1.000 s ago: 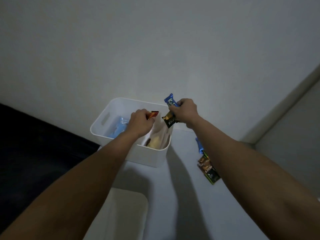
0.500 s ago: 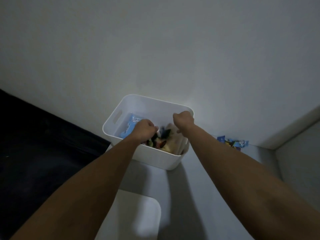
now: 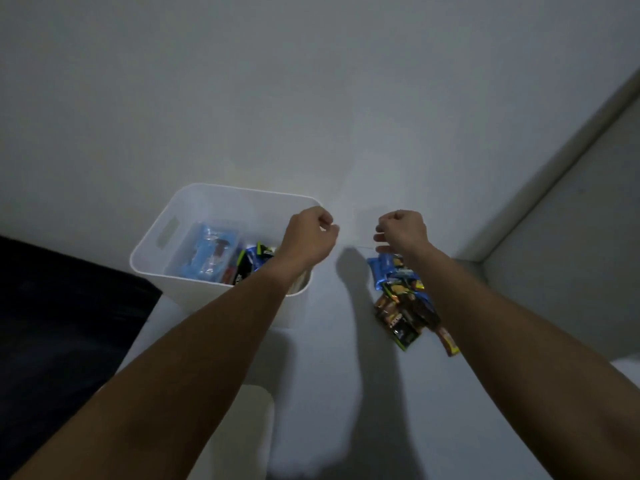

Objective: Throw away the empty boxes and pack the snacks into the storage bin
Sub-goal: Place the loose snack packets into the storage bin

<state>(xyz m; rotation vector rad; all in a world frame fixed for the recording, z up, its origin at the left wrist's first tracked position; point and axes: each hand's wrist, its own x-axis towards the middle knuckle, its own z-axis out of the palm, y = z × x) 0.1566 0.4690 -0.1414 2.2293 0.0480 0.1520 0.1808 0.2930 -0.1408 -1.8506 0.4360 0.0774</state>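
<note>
Both grips loosely curled, holding nothing: left hand (image 3: 310, 237) hovering over the storage bin's (image 3: 221, 299) right rim, right hand (image 3: 401, 230) hanging above the snack pile (image 3: 401, 299) lying on the surface (image 3: 346, 393). Some snacks (image 3: 214, 254) sitting in the bin. Packing step underway; next move probably calls for gathering another handful.

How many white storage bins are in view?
1: the white storage bin stands on the surface left of the loose snack pile, under the left hand. Nothing suggests another.
</note>
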